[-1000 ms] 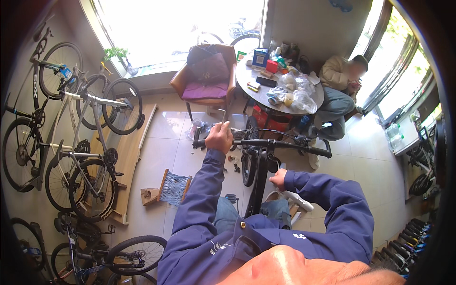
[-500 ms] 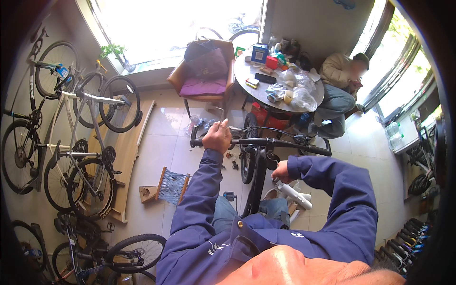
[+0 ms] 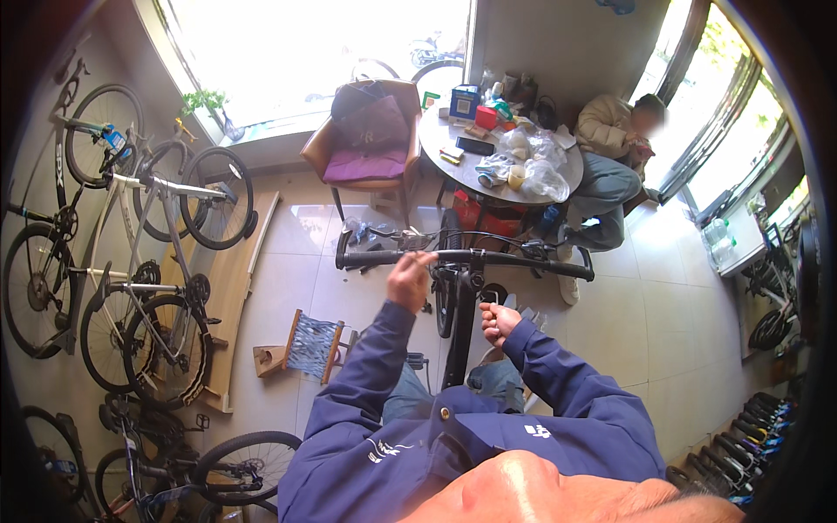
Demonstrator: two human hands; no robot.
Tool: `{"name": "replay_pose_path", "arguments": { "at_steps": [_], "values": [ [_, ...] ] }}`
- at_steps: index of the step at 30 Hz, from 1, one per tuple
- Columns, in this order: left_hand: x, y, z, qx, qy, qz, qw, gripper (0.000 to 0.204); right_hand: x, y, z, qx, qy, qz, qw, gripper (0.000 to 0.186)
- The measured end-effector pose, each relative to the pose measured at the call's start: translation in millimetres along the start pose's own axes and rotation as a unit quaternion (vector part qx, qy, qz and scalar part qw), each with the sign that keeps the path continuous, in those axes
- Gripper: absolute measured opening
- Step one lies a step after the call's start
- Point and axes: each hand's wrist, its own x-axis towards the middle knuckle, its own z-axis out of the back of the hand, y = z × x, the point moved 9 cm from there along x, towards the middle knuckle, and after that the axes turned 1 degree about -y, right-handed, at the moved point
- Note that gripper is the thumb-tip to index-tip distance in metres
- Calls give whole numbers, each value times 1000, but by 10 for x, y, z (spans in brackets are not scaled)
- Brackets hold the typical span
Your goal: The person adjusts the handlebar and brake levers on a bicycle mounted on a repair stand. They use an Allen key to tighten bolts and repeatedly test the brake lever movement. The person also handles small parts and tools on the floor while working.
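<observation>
A bicycle stands in front of me, its black handlebar point(image 3: 523, 260) running across the view and its dark frame tube point(image 3: 462, 336) coming back between my knees. My left hand point(image 3: 410, 282) is just below the bar, left of the stem point(image 3: 472, 258). Its fingers are curled, with the tips at the bar; whatever they pinch, if anything, is hidden. Below and right of the stem, my right hand point(image 3: 500, 323) is closed on a thin, bent metal tool that looks like a hex key point(image 3: 496, 299). Behind the bar is the front wheel point(image 3: 448, 305).
A round table point(image 3: 433, 144) crowded with bags and boxes stands ahead, beside a chair point(image 3: 366, 144). A seated person point(image 3: 606, 144) is at its right. Several bicycles point(image 3: 131, 227) line the left side. A small woven stool point(image 3: 312, 346) is on the floor.
My left hand has come down and right, off the left part of the bar. My right hand has shifted left, closer to the stem. The bent metal tool now shows above it.
</observation>
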Motion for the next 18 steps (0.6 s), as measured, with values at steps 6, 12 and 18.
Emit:
{"name": "replay_pose_path", "arguments": {
  "at_steps": [6, 12, 18],
  "values": [
    [-737, 111, -665, -240, 58, 263, 933, 25, -465, 772, -407, -537, -21, 484, 690, 26],
    [-929, 235, -1000, -267, 123, 291, 911, 27, -738, 963, -937, -746, -15, 487, 454, 21],
    [-1077, 466, -1164, -360, 75, 389, 844, 22, -778, 1157, -1345, -831, -17, 447, 332, 21]
  ]
}}
